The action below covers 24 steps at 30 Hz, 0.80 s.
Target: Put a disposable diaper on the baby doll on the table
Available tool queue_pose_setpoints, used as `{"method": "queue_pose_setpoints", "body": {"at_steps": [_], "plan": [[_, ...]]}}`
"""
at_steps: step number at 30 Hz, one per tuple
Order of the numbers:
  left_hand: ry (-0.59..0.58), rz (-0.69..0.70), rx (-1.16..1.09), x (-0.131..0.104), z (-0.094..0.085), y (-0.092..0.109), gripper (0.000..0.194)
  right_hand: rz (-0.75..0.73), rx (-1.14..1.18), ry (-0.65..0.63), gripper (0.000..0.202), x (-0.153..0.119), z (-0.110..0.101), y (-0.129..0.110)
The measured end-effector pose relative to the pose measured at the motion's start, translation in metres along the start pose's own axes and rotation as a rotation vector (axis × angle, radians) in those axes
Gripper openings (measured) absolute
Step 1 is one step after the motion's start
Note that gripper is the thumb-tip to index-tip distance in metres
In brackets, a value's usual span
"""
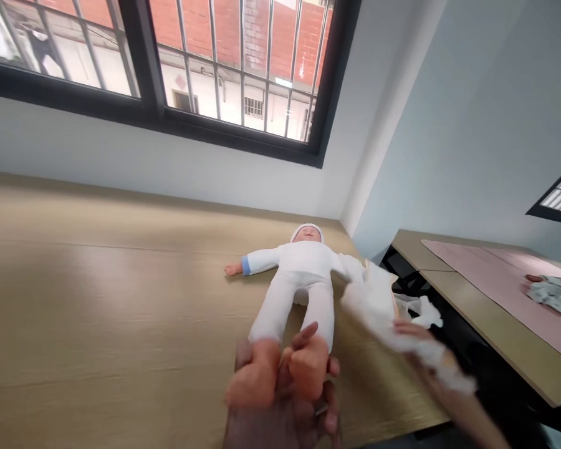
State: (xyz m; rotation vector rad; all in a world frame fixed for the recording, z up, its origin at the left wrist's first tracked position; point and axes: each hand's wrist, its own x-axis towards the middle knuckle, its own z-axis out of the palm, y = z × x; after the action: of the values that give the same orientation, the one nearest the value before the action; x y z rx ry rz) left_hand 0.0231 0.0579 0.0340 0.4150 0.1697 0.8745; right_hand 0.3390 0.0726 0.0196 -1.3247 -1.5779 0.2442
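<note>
A baby doll [306, 259] in a white outfit and white cap lies on its back on the wooden table [121, 299], feet toward me. One sleeve ends in a blue cuff; the other arm's end is hidden by white cloth. From below, my left hand [280, 399] wraps its fingers round the doll's two bare feet. To the right, my right hand [418, 340], blurred by motion, grips a white cloth [371, 299] with an orange-yellow edge, beside the doll's arm.
A barred window [243, 68] is in the wall behind the table. At the right stands a second table [495, 337] with a pink mat [490, 274] and a patterned bundle [556, 293]. A white plastic bag [425, 312] shows between the tables.
</note>
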Motion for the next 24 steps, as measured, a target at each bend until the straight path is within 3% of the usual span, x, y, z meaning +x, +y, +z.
{"method": "queue_pose_setpoints", "body": {"at_steps": [1,2,3,6,8,12,14,17,21,24], "plan": [[-0.012,0.017,-0.015,0.001,0.005,0.005,0.079,-0.184,-0.131,-0.235,0.024,-0.014,0.015,0.013],[-0.020,0.039,-0.009,0.002,0.011,0.009,0.078,-0.327,-0.264,-0.335,0.024,-0.027,0.028,0.024],[-0.029,0.063,0.006,0.004,0.017,0.014,0.075,-0.356,-0.306,-0.377,0.028,-0.039,0.038,0.034],[-0.093,0.113,0.055,0.013,0.040,0.030,0.060,-0.434,-0.631,-0.386,0.051,-0.063,0.054,0.048],[-0.154,0.112,0.092,0.022,0.057,0.040,0.050,-0.561,-0.774,-0.383,0.050,-0.069,0.057,0.048],[-0.202,0.122,0.192,0.044,0.090,0.060,0.032,-0.913,-0.624,-0.381,0.046,-0.071,0.067,0.042],[-0.218,0.145,0.247,0.055,0.103,0.069,0.024,-1.009,-0.526,-0.403,0.044,-0.071,0.074,0.037],[-0.248,0.177,0.302,0.070,0.117,0.078,0.017,-1.035,-0.470,-0.461,0.046,-0.074,0.081,0.027],[-0.274,0.149,0.333,0.081,0.124,0.088,0.022,-0.855,-0.531,-0.498,0.060,-0.072,0.083,0.022],[-0.301,0.108,0.342,0.082,0.121,0.095,0.026,-0.742,-0.533,-0.574,0.064,-0.064,0.090,0.033]]}}
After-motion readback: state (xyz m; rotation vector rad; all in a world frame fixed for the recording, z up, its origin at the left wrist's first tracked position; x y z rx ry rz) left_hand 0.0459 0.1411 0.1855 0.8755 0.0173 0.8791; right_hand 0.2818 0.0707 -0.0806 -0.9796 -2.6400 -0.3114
